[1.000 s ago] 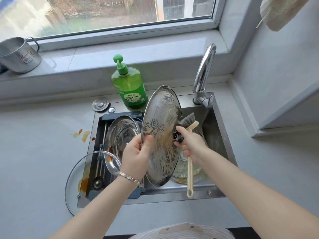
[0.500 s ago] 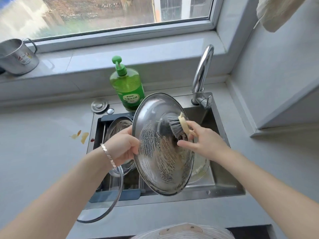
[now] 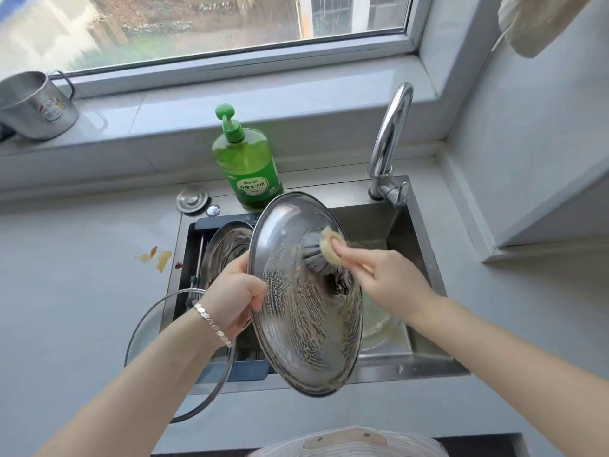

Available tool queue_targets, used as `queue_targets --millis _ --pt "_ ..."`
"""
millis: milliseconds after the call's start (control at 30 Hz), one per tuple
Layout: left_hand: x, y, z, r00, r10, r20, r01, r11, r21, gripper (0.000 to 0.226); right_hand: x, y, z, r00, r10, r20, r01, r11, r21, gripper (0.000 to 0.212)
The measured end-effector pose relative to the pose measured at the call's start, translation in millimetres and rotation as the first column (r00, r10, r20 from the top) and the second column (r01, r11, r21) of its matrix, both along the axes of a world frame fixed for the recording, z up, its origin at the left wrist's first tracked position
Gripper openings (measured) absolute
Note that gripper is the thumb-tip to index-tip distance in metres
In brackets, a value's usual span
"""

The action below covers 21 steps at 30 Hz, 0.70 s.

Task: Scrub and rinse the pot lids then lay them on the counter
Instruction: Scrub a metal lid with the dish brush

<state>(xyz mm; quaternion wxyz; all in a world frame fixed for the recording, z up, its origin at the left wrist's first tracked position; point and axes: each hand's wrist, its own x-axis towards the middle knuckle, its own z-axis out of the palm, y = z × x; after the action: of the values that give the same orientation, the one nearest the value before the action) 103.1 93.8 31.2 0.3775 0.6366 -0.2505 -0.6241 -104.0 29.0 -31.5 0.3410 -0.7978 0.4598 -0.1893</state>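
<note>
You hold the steel lid point(image 3: 306, 328) tilted above the middle of the sink point(image 3: 372, 222), left hand point(image 3: 235, 291) clamped on its left rim. Your right hand point(image 3: 384, 280) grips the brush point(image 3: 314, 255), bristles pressed to the lid's face. A glass lid point(image 3: 145, 324) overhangs the sink's front-left corner; a soap bottle point(image 3: 247, 173) stands at its back edge.
</note>
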Motion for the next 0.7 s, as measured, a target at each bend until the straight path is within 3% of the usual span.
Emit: queue_targets --millis 67,200,367,500,600,667,700 --pt "-0.7 0.9 -1.0 1.0 -0.003 0.016 0.003 1.0 -0.006 0.053 6.8 23.0 2.0 0.985 0.163 0.056 -0.159 0.984 -0.075 0.035" --pt "-6.3 0.8 -3.0 0.998 -0.018 0.053 0.018 1.0 -0.003 0.057 -0.2 -6.6 -2.5 0.99 -0.138 -0.014 0.139 0.987 0.075 0.033" --pt "-12.3 -1.9 -7.8 0.985 -0.092 0.147 0.093 0.996 0.001 0.062 17.2 33.2 24.6 0.988 0.156 -0.004 -0.155 0.973 -0.172 0.036" --pt "-20.0 -1.0 -5.8 0.969 -0.196 0.15 0.2 0.98 -0.016 0.058 10.5 -10.9 32.4 0.99 -0.06 -0.127 0.048 0.994 -0.097 0.035" --pt "-20.0 -1.1 -5.1 0.961 -0.228 0.159 0.235 0.971 -0.03 0.059 11.4 10.2 43.9 0.991 0.095 -0.094 -0.118 0.953 -0.278 0.036" --pt "-17.0 -0.7 -7.3 0.959 -0.231 0.162 0.239 0.97 -0.036 0.062 11.1 17.7 50.9 0.978 0.18 -0.109 -0.204 0.938 -0.279 0.035" --pt "-16.2 -0.2 -7.2 0.956 -0.244 0.162 0.252 0.967 -0.036 0.061 9.0 6.3 50.9 0.983 0.124 -0.136 -0.155 0.957 -0.243 0.033"
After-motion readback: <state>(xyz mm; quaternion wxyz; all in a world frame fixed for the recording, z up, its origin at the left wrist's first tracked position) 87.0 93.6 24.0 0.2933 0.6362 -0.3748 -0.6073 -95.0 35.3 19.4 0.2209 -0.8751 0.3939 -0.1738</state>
